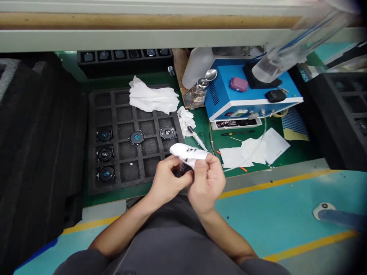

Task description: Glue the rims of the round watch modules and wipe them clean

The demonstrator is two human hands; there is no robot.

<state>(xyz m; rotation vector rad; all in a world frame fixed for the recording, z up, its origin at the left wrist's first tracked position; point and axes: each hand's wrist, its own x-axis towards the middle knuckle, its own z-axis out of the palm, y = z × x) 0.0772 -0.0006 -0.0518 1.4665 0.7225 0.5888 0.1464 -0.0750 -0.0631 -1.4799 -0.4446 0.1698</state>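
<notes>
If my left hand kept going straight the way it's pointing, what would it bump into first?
Your left hand would likely meet the dark item at its fingertips first, with the white cloth beside it, then your right hand. Depth is hard to judge from one view.

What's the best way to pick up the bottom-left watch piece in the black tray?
From above, probably: pinch the watch piece by opposite edges of its round rim, since it lies flat in the black tray with its broad face up.
</notes>
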